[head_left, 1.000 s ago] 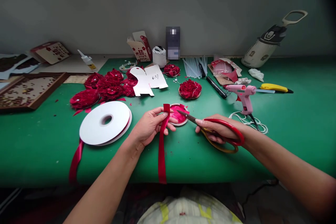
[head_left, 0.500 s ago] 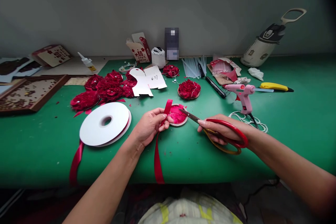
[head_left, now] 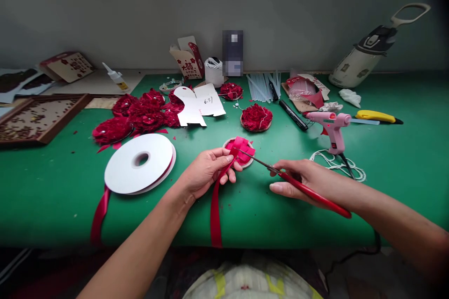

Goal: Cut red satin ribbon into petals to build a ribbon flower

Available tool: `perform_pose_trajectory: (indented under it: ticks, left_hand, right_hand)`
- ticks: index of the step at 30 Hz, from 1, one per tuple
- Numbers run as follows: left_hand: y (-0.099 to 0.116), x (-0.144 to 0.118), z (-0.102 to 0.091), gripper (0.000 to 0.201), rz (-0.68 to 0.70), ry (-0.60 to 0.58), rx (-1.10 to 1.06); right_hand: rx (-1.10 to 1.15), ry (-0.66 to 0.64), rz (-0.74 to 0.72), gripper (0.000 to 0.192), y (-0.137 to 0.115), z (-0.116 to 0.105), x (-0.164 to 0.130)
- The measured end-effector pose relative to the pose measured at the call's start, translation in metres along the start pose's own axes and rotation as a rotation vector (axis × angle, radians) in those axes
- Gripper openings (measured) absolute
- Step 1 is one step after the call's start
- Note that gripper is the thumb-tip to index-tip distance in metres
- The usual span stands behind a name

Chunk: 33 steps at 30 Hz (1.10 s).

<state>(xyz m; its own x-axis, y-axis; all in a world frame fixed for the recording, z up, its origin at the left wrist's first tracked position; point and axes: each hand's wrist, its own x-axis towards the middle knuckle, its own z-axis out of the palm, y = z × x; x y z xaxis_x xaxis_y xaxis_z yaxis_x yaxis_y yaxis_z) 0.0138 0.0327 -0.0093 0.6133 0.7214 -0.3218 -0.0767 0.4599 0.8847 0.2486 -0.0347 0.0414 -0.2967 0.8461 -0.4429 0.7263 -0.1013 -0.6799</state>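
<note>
My left hand (head_left: 206,171) pinches the end of a red ribbon (head_left: 214,205) that hangs down over the green table's front edge (head_left: 52,224). The pinched end lies over a small round disc with pink-red ribbon pieces (head_left: 241,149). My right hand (head_left: 308,181) grips red-handled scissors (head_left: 298,184), whose blades reach left to the ribbon end at my left fingertips. A white spool of red ribbon (head_left: 140,163) lies flat to the left of my left hand.
Several finished red ribbon flowers (head_left: 136,117) lie at the back left, another flower (head_left: 256,117) sits behind the disc. A pink glue gun (head_left: 331,126) with cord, yellow utility knife (head_left: 377,117), black marker (head_left: 293,116), glue sticks (head_left: 261,88), white card (head_left: 198,105) and wooden tray (head_left: 38,119) surround the spot.
The ribbon end has dropped from upright to low over the disc. My right hand has turned and brought the scissor blades up to the ribbon end.
</note>
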Motion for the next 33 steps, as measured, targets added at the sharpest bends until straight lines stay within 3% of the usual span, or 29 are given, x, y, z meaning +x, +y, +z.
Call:
perform_pose_trajectory:
  ticks: [14,33]
  left_hand:
    - [-0.004,0.003,-0.003,0.018,-0.043,0.02,0.015]
    - [0.006,0.002,0.0,0.02,-0.132,0.071,0.051]
  right_hand:
    - [-0.105,-0.023,-0.048,0.036,0.002,0.01,0.019]
    - [-0.196,0.037,-0.001,0.049,0.015,0.01,0.033]
